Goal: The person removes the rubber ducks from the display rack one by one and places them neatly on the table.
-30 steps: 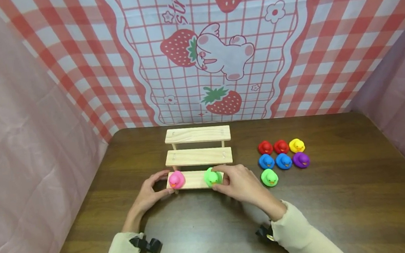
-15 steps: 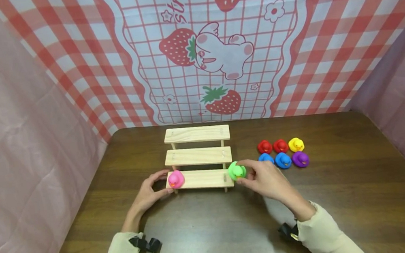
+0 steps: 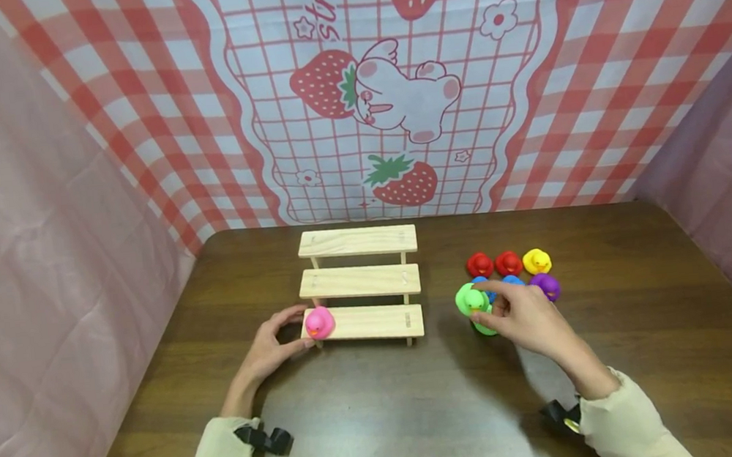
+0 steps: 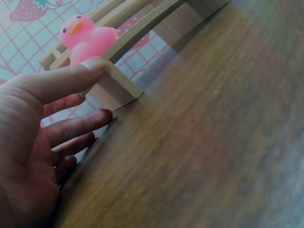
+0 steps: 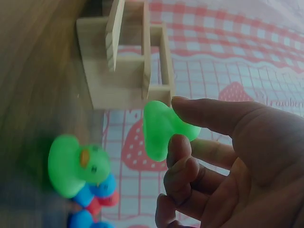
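Observation:
In the head view, my right hand (image 3: 530, 319) pinches a green rubber duck (image 3: 471, 299) between thumb and fingers, raised over the table. It partly covers a second green duck (image 3: 484, 324) standing there; the right wrist view shows that lower duck (image 5: 66, 164) below the held one (image 5: 161, 130). My left hand (image 3: 270, 348) steadies the left end of a three-tier wooden stand (image 3: 368, 322), thumb at the front and index finger behind. In the left wrist view, the thumb (image 4: 92, 65) lies just under a pink rubber duck (image 4: 90, 40) on the lowest tier; the other fingers extend loosely.
Right of the stand sit two red ducks (image 3: 508, 262), a yellow duck (image 3: 537, 261), a purple duck (image 3: 547, 287) and two blue ducks (image 3: 512, 281) partly hidden by the right hand. A strawberry-print cloth (image 3: 400, 174) hangs behind the brown table (image 3: 358, 420).
My right hand has lifted the green duck off the right end of the lowest tier and carried it right, to above the other green duck. The left hand stays in place.

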Tool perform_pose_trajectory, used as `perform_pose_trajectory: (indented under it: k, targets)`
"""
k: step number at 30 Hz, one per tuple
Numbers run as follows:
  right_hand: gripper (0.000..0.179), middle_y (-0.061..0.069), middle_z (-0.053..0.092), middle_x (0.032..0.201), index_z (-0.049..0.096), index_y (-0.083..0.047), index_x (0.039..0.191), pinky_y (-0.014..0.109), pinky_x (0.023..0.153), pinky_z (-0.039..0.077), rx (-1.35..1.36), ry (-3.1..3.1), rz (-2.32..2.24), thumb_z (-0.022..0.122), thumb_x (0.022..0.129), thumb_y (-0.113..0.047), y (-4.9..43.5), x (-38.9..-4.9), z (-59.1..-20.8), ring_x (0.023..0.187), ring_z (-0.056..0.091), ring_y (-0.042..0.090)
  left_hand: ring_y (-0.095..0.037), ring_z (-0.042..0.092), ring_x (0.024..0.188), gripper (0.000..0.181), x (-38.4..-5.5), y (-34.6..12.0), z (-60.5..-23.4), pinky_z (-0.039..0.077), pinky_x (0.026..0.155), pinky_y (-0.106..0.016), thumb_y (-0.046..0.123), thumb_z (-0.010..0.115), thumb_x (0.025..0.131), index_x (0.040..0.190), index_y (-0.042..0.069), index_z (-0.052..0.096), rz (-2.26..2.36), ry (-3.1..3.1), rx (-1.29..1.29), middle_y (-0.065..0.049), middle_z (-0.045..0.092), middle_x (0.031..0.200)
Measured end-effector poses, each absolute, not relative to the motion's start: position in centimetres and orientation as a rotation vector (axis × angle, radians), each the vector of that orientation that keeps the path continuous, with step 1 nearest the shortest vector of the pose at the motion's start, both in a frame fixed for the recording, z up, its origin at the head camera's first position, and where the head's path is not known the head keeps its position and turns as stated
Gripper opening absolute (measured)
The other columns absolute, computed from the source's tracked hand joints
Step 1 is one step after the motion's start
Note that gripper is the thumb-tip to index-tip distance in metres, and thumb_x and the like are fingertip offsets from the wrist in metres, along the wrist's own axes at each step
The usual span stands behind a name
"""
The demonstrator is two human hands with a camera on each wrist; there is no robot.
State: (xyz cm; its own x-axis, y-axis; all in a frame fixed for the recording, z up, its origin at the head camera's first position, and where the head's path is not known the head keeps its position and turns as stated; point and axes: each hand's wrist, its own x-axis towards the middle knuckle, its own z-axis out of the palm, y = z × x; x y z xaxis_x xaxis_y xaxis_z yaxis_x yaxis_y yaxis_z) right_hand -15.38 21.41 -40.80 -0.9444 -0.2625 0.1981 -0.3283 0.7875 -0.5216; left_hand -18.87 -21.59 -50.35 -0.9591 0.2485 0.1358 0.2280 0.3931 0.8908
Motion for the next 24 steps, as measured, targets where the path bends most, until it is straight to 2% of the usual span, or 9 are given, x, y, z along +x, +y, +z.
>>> perform_pose_trajectory:
  k: [6,15,19,24]
  targets:
    - [0.044,-0.006,0.056,0.062,0.068,-0.004,0.121,0.022,0.049,0.037,0.389,-2.899,0.86,0.081,0.084,-0.024,23.7,-15.1,-40.9,0.053,0.044,0.0,-0.027,0.059,0.119,0.059,-18.9,-21.6,-50.4,0.035,0.11,-0.039,0.007,0.082,0.079,0.134,0.001,0.06,1.663,2.612,0.446,-0.02,0.071,0.12]
    - [0.043,-0.005,0.056,0.064,0.069,-0.004,0.117,0.023,0.052,0.036,0.306,-2.915,0.803,0.082,0.082,-0.026,26.5,-14.7,-41.8,0.056,0.044,0.001,-0.007,0.057,0.114,0.058,-18.9,-21.7,-50.5,0.035,0.108,-0.031,0.006,0.081,0.078,0.132,0.0,0.061,1.671,2.643,0.469,-0.021,0.072,0.116]
    - [0.044,-0.006,0.056,0.064,0.07,-0.002,0.116,0.023,0.053,0.036,0.294,-2.917,0.795,0.082,0.082,-0.026,27.3,-14.5,-42.3,0.055,0.044,0.0,-0.01,0.058,0.115,0.058,-18.9,-21.6,-50.5,0.034,0.108,-0.029,0.007,0.082,0.078,0.132,0.001,0.061,1.679,2.628,0.472,-0.02,0.072,0.117]
    - [0.044,-0.006,0.055,0.064,0.07,-0.002,0.117,0.023,0.053,0.035,0.272,-2.954,0.79,0.081,0.082,-0.027,27.9,-14.5,-42.8,0.055,0.043,0.001,-0.015,0.058,0.116,0.058,-18.9,-21.5,-50.5,0.035,0.109,-0.033,0.007,0.081,0.079,0.133,0.001,0.061,1.673,2.628,0.473,-0.019,0.072,0.117]
